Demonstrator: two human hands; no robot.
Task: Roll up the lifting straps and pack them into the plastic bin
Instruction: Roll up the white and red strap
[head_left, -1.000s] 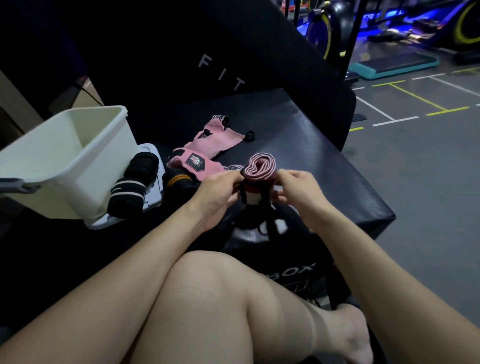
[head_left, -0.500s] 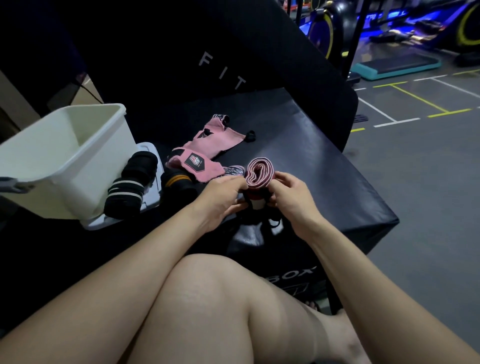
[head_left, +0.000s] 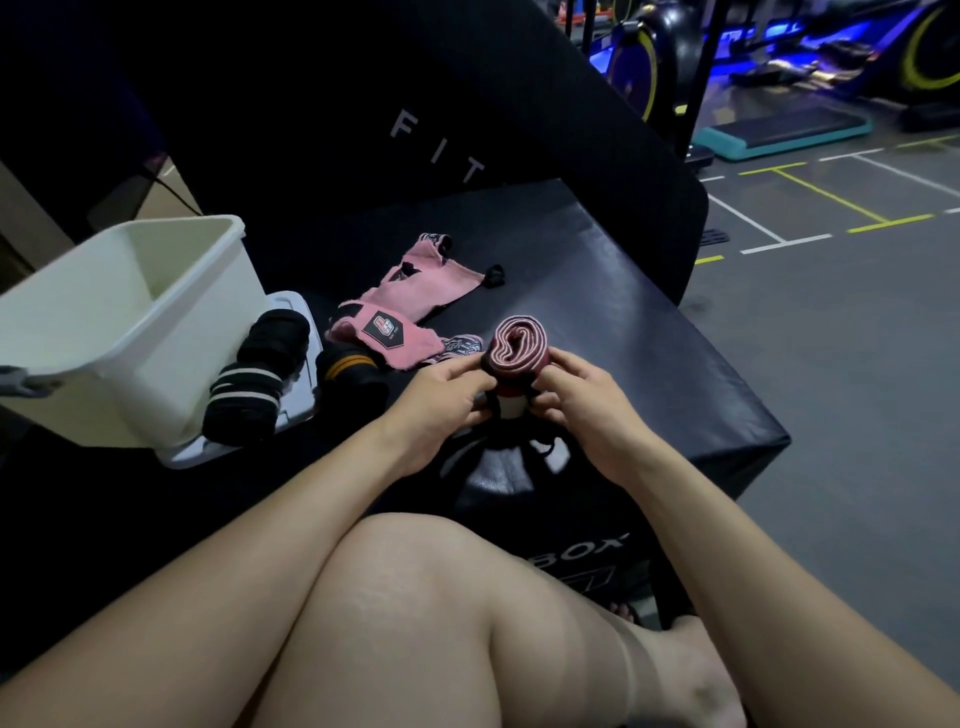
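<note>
At the far left, a white bin (head_left: 130, 322) sits tilted on the black bench (head_left: 597, 291), its open mouth facing up and right, with a grey handle at its near left edge. It rests on a white lid (head_left: 291, 410) lying flat under it. Two black rolls (head_left: 260, 379) with white stripes lie on that lid, touching the bin's right wall. Just right of them a black roll with orange stripes (head_left: 345, 371) sits on the bench.

Beyond it, toward the middle, two pink straps (head_left: 400, 312) lie unrolled and overlapping, the nearer one showing a black logo patch, the farther one ending in a small black loop.

Right of these, both hands meet over the bench. The left hand (head_left: 441, 400) and right hand (head_left: 587, 400) pinch a rolled pink strap (head_left: 517, 345) from either side, fingers curled around its lower part, the spiral end facing up toward the camera. A white patch shows just below the roll between the fingers, and dark cords hang down under the hands.

In the near foreground a bare knee and leg cross the view. Farther right, grey floor with white and yellow lines runs toward gym machines lit blue.
</note>
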